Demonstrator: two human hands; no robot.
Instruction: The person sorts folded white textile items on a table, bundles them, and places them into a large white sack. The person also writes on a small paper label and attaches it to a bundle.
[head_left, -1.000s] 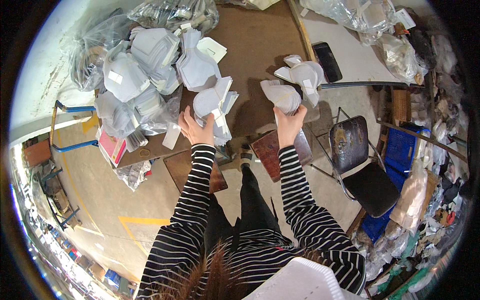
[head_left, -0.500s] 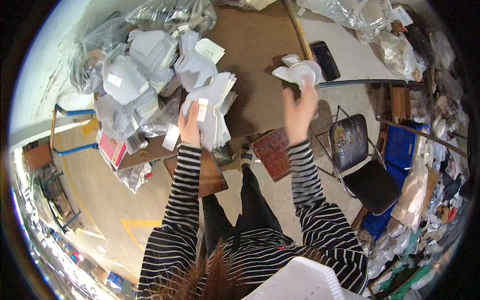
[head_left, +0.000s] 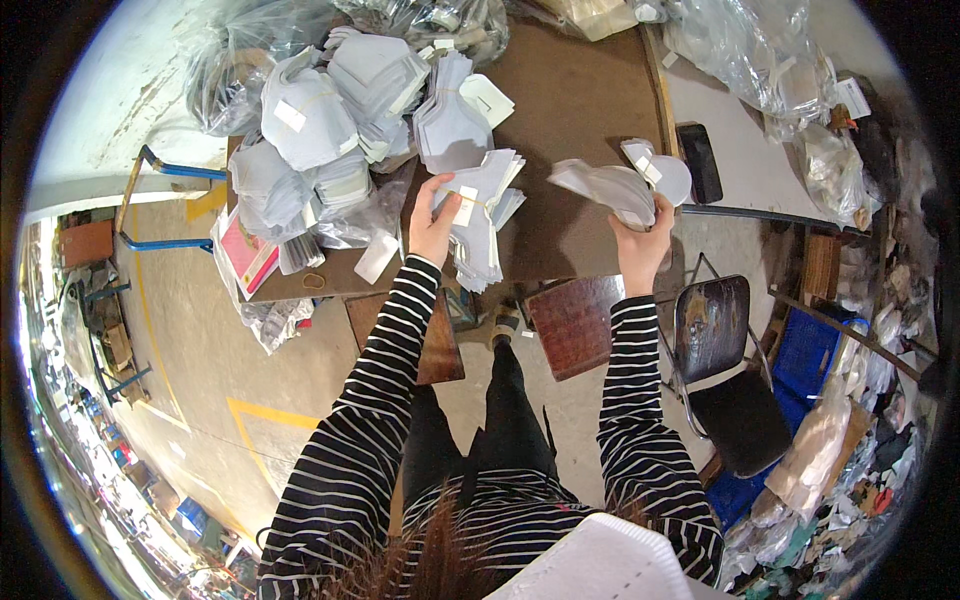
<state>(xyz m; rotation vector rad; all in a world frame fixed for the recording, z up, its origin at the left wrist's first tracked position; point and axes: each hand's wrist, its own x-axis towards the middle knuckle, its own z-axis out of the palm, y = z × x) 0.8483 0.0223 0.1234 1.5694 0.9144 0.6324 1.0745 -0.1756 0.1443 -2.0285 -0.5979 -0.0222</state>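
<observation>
My left hand (head_left: 432, 222) is closed on the edge of a bundle of grey-white cut-out pieces (head_left: 478, 245), its fingertips by a small white label and a thin band. The pieces fan out at the bundle's right side. My right hand (head_left: 642, 245) grips a thinner stack of grey cut-out pieces (head_left: 610, 190), blurred at its left end and tilted above the table. Just beyond that hand lies another small group of rounded pale pieces (head_left: 670, 178) with a white label. Several more banded bundles (head_left: 312, 120) are heaped on the table's left side.
The brown table (head_left: 580, 90) carries clear plastic bags at its far edge. A black phone (head_left: 699, 163) lies on a white surface to the right. Below stand a wooden stool (head_left: 575, 325) and a black folding chair (head_left: 735, 385). Plastic and scraps pile up at far right.
My right hand has closed on a stack from the pale pieces and moved it leftward, apart from the others. The left bundle is turned and less fanned. The whole view has shifted.
</observation>
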